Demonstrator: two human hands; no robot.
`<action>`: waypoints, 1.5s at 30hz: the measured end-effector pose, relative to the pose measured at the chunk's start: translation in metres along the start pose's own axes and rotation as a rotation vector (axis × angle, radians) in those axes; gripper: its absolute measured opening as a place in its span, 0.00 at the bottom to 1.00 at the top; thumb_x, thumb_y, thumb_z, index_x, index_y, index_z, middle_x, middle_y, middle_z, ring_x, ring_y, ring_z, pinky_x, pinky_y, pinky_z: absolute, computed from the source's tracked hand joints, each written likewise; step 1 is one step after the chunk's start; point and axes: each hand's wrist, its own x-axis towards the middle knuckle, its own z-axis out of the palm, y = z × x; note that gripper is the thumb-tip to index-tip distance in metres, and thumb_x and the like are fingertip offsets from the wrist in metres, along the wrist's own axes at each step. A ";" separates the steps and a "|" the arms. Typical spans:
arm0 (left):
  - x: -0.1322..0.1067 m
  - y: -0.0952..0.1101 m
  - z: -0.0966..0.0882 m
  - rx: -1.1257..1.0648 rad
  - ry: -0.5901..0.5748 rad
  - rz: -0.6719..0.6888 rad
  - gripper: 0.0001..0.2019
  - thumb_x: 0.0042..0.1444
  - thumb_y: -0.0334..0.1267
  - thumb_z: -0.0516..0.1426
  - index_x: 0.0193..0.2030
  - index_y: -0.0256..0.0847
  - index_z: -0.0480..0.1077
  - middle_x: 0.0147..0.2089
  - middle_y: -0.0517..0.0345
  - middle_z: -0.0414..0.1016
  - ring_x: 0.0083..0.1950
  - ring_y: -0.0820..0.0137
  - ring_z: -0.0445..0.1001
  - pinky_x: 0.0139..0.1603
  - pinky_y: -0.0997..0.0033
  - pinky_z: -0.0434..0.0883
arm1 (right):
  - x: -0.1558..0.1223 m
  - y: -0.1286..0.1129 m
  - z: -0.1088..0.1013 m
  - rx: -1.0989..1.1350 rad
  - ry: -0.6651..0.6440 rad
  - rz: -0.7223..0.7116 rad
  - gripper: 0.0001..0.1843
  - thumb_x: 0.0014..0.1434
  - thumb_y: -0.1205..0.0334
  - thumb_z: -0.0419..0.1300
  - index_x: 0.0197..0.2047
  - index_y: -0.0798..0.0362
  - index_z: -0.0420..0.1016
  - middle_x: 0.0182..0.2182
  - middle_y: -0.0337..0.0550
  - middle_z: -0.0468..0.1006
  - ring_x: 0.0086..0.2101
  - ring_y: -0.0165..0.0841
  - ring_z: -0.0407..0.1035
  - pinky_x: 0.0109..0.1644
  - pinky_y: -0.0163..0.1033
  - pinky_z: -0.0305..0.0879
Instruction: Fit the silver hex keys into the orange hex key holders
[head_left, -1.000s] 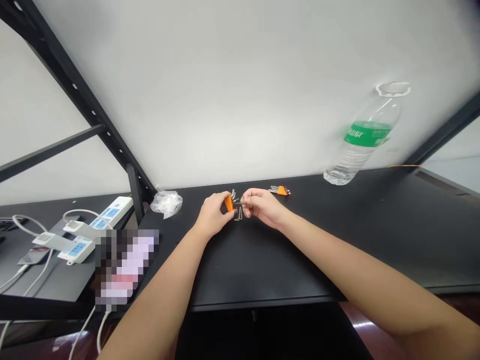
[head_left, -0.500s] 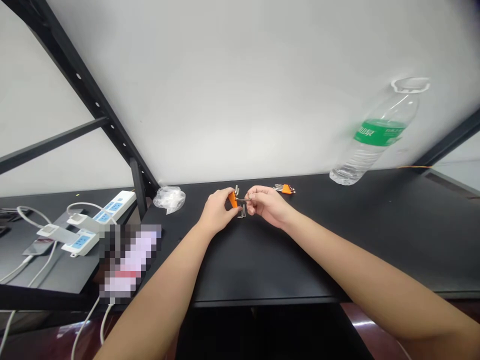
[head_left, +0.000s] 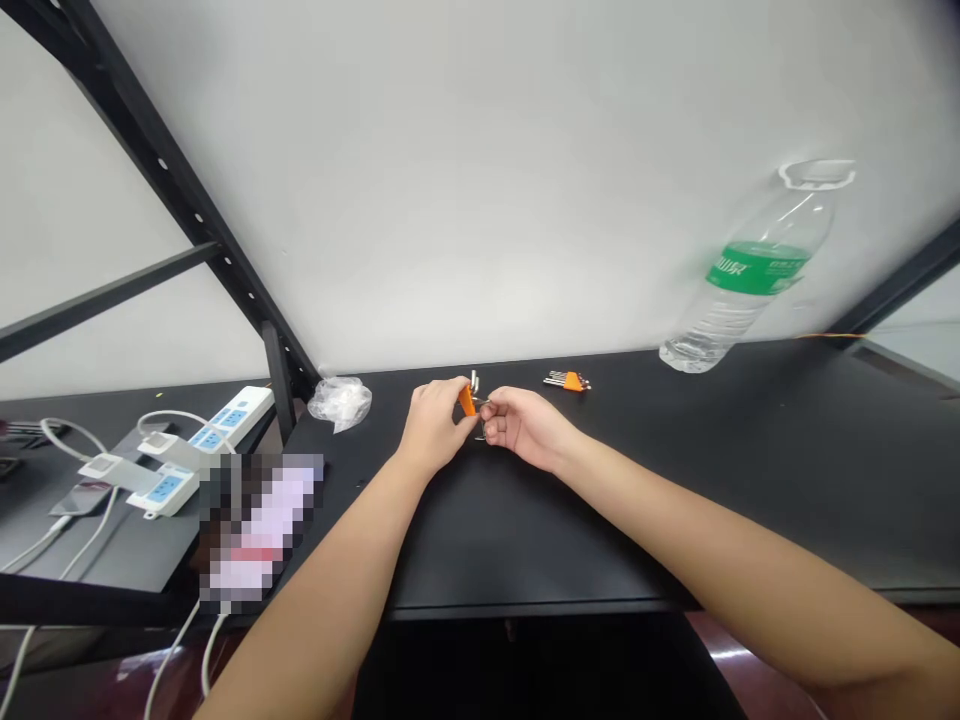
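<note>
My left hand [head_left: 433, 424] is closed around a small orange holder [head_left: 467, 400] with metal hex keys sticking out of its top. Right beside it, my right hand [head_left: 522, 427] pinches a thin metal hex key [head_left: 481, 409] close to the holder. Both hands hover just above the black table [head_left: 525, 520], near its back edge. A second orange hex key set [head_left: 568, 380] lies flat on the table behind my right hand.
A crumpled clear plastic bag [head_left: 340, 401] lies left of my hands. A clear water bottle with a green label [head_left: 748, 272] stands at the back right. White power strips [head_left: 196, 448] with cables sit on the left surface behind a black frame post [head_left: 279, 382].
My right hand has moved down and left, closer to the orange holder. My left hand has held almost still.
</note>
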 end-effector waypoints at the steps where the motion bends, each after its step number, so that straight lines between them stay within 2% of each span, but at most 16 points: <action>1: 0.000 0.001 0.000 0.010 -0.008 0.011 0.21 0.56 0.33 0.65 0.56 0.47 0.69 0.54 0.55 0.79 0.57 0.58 0.75 0.62 0.53 0.65 | 0.000 0.001 0.000 -0.004 0.010 0.026 0.07 0.57 0.61 0.65 0.31 0.55 0.74 0.29 0.43 0.76 0.25 0.30 0.69 0.32 0.39 0.69; 4: 0.000 0.003 0.001 0.027 -0.027 0.032 0.21 0.58 0.35 0.65 0.57 0.47 0.68 0.55 0.55 0.79 0.57 0.58 0.74 0.62 0.53 0.64 | 0.002 0.002 -0.001 -0.019 0.061 0.114 0.09 0.57 0.61 0.65 0.30 0.56 0.72 0.24 0.39 0.70 0.20 0.26 0.61 0.24 0.35 0.60; 8: 0.000 0.001 0.002 0.031 -0.020 0.033 0.19 0.59 0.36 0.64 0.57 0.47 0.68 0.54 0.55 0.79 0.56 0.59 0.74 0.61 0.54 0.64 | 0.002 0.000 -0.005 -0.050 0.086 0.227 0.10 0.60 0.58 0.65 0.35 0.58 0.76 0.20 0.35 0.66 0.17 0.22 0.52 0.19 0.31 0.50; 14: 0.000 0.001 0.002 0.038 -0.026 0.046 0.21 0.58 0.34 0.65 0.57 0.45 0.67 0.54 0.54 0.78 0.56 0.60 0.74 0.61 0.55 0.64 | 0.005 -0.004 -0.010 0.086 0.018 0.226 0.06 0.61 0.64 0.66 0.36 0.59 0.76 0.24 0.37 0.71 0.19 0.21 0.57 0.21 0.29 0.57; 17: 0.000 0.003 0.003 0.024 -0.050 0.065 0.22 0.57 0.34 0.65 0.57 0.46 0.67 0.54 0.55 0.78 0.56 0.60 0.74 0.61 0.56 0.64 | 0.007 -0.004 -0.012 0.087 -0.008 0.140 0.05 0.60 0.66 0.68 0.37 0.58 0.77 0.28 0.40 0.74 0.23 0.22 0.63 0.25 0.29 0.64; 19: 0.000 0.004 0.003 0.010 -0.063 0.066 0.20 0.58 0.35 0.64 0.57 0.46 0.68 0.53 0.55 0.78 0.55 0.61 0.75 0.61 0.56 0.64 | 0.007 -0.003 -0.014 0.026 -0.017 0.063 0.08 0.59 0.63 0.70 0.36 0.57 0.77 0.29 0.40 0.75 0.24 0.23 0.64 0.28 0.31 0.66; 22: 0.000 0.004 0.002 -0.010 -0.073 0.044 0.18 0.59 0.37 0.64 0.56 0.46 0.68 0.52 0.56 0.79 0.54 0.61 0.75 0.61 0.56 0.64 | 0.007 0.000 -0.015 -0.059 -0.014 0.009 0.13 0.57 0.57 0.73 0.37 0.55 0.77 0.29 0.39 0.75 0.22 0.23 0.62 0.27 0.32 0.64; 26: 0.000 0.005 0.001 -0.026 -0.081 0.033 0.18 0.59 0.39 0.65 0.55 0.47 0.69 0.51 0.56 0.79 0.52 0.61 0.75 0.60 0.56 0.64 | 0.007 0.002 -0.016 -0.082 -0.014 0.018 0.17 0.54 0.54 0.75 0.40 0.54 0.77 0.28 0.36 0.73 0.22 0.21 0.59 0.26 0.32 0.60; 32: 0.001 0.003 0.003 -0.062 -0.081 0.012 0.18 0.58 0.42 0.66 0.53 0.46 0.70 0.47 0.58 0.80 0.48 0.62 0.75 0.55 0.59 0.66 | 0.011 0.004 -0.018 -0.177 -0.003 0.028 0.18 0.57 0.47 0.72 0.41 0.51 0.75 0.27 0.35 0.70 0.21 0.23 0.60 0.25 0.33 0.58; 35: 0.002 -0.001 0.004 -0.080 -0.068 -0.022 0.19 0.56 0.43 0.68 0.52 0.46 0.71 0.46 0.58 0.79 0.47 0.63 0.75 0.52 0.61 0.67 | 0.013 0.000 -0.026 -0.432 0.049 -0.051 0.16 0.63 0.47 0.65 0.40 0.51 0.73 0.27 0.36 0.71 0.20 0.26 0.60 0.24 0.35 0.57; 38: 0.003 -0.006 0.003 -0.073 -0.036 -0.062 0.19 0.55 0.43 0.69 0.51 0.45 0.71 0.46 0.58 0.79 0.46 0.63 0.74 0.51 0.62 0.67 | 0.013 -0.009 -0.039 -0.952 0.063 -0.175 0.07 0.64 0.56 0.62 0.40 0.50 0.75 0.28 0.38 0.74 0.23 0.29 0.65 0.28 0.37 0.60; 40: 0.003 -0.009 0.001 -0.066 -0.017 -0.077 0.19 0.56 0.43 0.69 0.51 0.45 0.70 0.45 0.58 0.79 0.46 0.63 0.74 0.51 0.62 0.67 | 0.010 -0.016 -0.045 -1.294 -0.024 -0.293 0.04 0.62 0.63 0.62 0.40 0.50 0.78 0.31 0.40 0.76 0.29 0.32 0.69 0.36 0.38 0.64; 41: 0.003 -0.010 0.001 -0.063 -0.010 -0.084 0.19 0.56 0.42 0.68 0.51 0.45 0.70 0.46 0.57 0.79 0.47 0.63 0.73 0.51 0.61 0.67 | 0.008 -0.019 -0.046 -1.421 -0.091 -0.349 0.06 0.61 0.65 0.62 0.40 0.50 0.80 0.34 0.41 0.77 0.33 0.33 0.71 0.40 0.39 0.65; 43: 0.002 -0.011 0.001 -0.063 -0.003 -0.088 0.20 0.56 0.41 0.68 0.52 0.45 0.70 0.46 0.57 0.79 0.47 0.63 0.73 0.52 0.61 0.67 | 0.004 -0.022 -0.045 -1.580 -0.213 -0.423 0.10 0.62 0.67 0.61 0.44 0.49 0.81 0.39 0.42 0.78 0.37 0.34 0.71 0.44 0.39 0.65; 45: 0.002 -0.011 0.002 -0.068 -0.006 -0.081 0.21 0.56 0.40 0.68 0.54 0.45 0.70 0.47 0.57 0.79 0.47 0.63 0.73 0.53 0.60 0.68 | 0.000 -0.023 -0.040 -1.674 -0.292 -0.439 0.11 0.63 0.67 0.59 0.45 0.49 0.82 0.42 0.44 0.77 0.38 0.34 0.72 0.44 0.38 0.64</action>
